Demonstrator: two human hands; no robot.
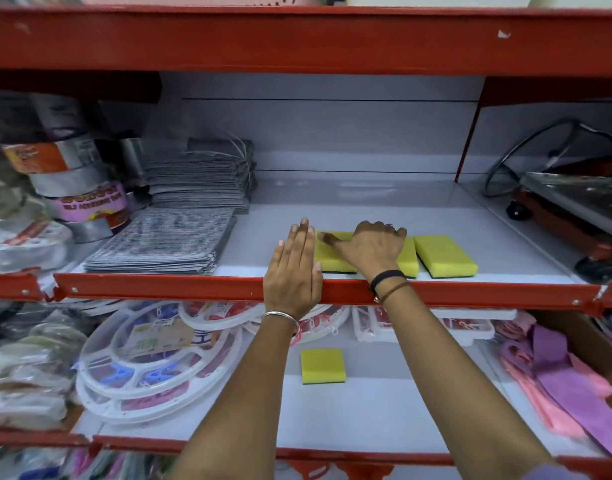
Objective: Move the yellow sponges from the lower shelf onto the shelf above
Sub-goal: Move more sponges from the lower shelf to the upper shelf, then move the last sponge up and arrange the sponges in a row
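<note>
On the red-edged white lower shelf [384, 410] one square yellow foam sponge [323, 365] remains — below both our hands, nearer our flat, spread left hand [292, 271]; our right hand [374, 249] presses a placed sponge [334, 252].

Silver bangle [280, 318] on left wrist; black band [387, 277] and brown cord [394, 291] on right.

Bright yellow sponges [445, 254] with dark green undersides, red shelf rails [193, 289], grey striped cloths [162, 242], purple and pink ribbons [571, 379].
</note>
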